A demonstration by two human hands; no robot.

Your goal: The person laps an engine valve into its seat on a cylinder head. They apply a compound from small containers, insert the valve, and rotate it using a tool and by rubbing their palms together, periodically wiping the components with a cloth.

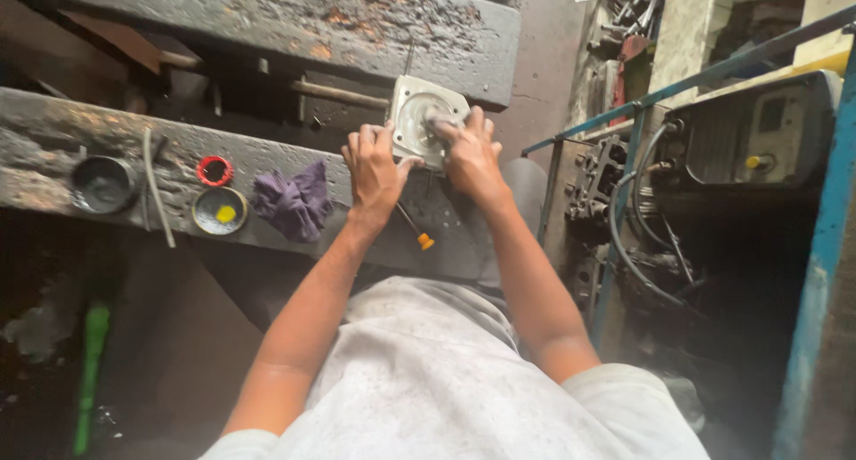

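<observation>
Right now both hands work on a square metal plate (426, 121) with a round recess in its middle, which lies on the near grimy beam (53, 135) of the workbench, at about 12 o'clock from the person's body. The left hand (374, 170) lies at 8 o'clock of the plate; its fingers are spread a little and rest against the plate's left edge, with the thumb touching the lower edge, so it steadies the plate and does not close around it. The right hand (471, 157) lies at 4 o'clock of the plate, and its fingers press a small grey pad or cloth (441, 117) down into the round recess; whether the fingers pinch this piece or only push on it, I cannot tell. Just below the hands, at 6 o'clock of the plate, a thin screwdriver with an orange handle tip (417, 233) lies on the beam. A crumpled purple rag (292, 201) lies at 9 o'clock of the left hand, near it but not touching. Further at 9 o'clock stand a small round tin with a yellow spot inside (219, 210), a red ring (214, 169) just above it, and a dark round cup (103, 184).
</observation>
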